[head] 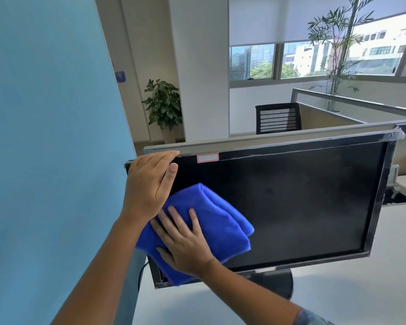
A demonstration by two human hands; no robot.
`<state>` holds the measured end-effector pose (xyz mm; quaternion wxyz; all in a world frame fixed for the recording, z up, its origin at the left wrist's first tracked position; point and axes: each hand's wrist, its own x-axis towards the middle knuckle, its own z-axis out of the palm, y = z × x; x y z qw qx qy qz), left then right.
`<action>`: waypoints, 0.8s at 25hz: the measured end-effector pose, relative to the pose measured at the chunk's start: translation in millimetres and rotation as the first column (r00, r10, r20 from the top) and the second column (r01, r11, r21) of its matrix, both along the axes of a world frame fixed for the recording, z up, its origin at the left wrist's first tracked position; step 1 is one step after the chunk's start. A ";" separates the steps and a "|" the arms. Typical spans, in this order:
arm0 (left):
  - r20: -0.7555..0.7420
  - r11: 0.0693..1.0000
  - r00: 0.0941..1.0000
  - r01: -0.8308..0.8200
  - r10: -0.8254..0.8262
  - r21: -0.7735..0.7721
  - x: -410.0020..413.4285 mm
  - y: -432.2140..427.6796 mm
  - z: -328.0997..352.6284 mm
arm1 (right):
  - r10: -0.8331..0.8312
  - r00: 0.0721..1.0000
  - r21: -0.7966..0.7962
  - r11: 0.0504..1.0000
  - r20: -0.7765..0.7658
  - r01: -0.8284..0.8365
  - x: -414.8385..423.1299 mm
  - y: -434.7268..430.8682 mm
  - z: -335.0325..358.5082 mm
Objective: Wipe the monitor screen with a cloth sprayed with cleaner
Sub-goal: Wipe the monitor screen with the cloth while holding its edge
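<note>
At screen's left edge, cloth (206, 221), right hand (185, 242)

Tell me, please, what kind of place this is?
Most likely an open-plan office: a monitor on a desk, low partitions between workstations, and an office chair behind.

Fluffy blue cloth (211, 221) lies against the monitor's (291, 202) dark matt screen and glossy plastic frame.
</note>
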<state>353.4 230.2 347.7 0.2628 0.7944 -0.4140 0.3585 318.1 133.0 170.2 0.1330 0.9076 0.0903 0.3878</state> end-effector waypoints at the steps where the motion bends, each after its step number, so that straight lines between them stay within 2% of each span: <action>1: 0.001 1.000 1.000 0.003 -0.003 -0.002 0.6 -0.2 -0.3 | -0.016 0.999 -0.054 0.998 -0.038 0.014 -8.1 -3.8 -21.9; 3: 0.005 1.000 1.000 0.002 -0.002 -0.002 1.4 -0.9 -1.6 | -0.045 0.995 -0.122 0.992 -0.085 0.035 -24.2 -9.3 -56.3; 5: 0.022 1.000 1.000 0.004 -0.004 -0.002 2.7 -2.2 -3.5 | -0.046 0.995 -0.112 0.993 -0.088 0.036 -31.7 -11.9 -64.5; 7: 0.044 1.000 0.999 0.008 -0.008 -0.006 5.5 -2.2 -4.4 | -0.026 1.000 -0.027 0.999 -0.018 0.025 -29.1 -15.7 -48.1; 9: 0.065 1.000 0.998 0.015 -0.014 -0.017 7.9 -1.3 -4.8 | -0.065 0.992 0.162 0.986 0.106 0.047 -25.3 -26.7 -19.2; 11: 0.079 0.999 0.997 0.020 -0.018 -0.030 9.5 -1.4 -5.3 | -0.171 0.959 0.348 0.933 0.224 0.085 -26.3 -52.8 12.2; 14: 0.073 0.999 0.997 0.008 -0.005 -0.036 10.6 -3.2 -7.2 | -0.354 0.884 0.455 0.870 0.307 0.191 -43.2 -116.5 42.7; 17: 0.076 0.999 0.997 -0.004 0.007 -0.034 11.7 -4.1 -8.3 | -0.527 0.803 0.562 0.767 0.278 0.309 -69.1 -186.5 51.7; 20: 0.078 0.999 0.997 -0.011 0.014 -0.032 12.3 -4.6 -9.1 | -0.651 0.738 0.723 0.593 0.174 0.353 -93.5 -236.5 50.0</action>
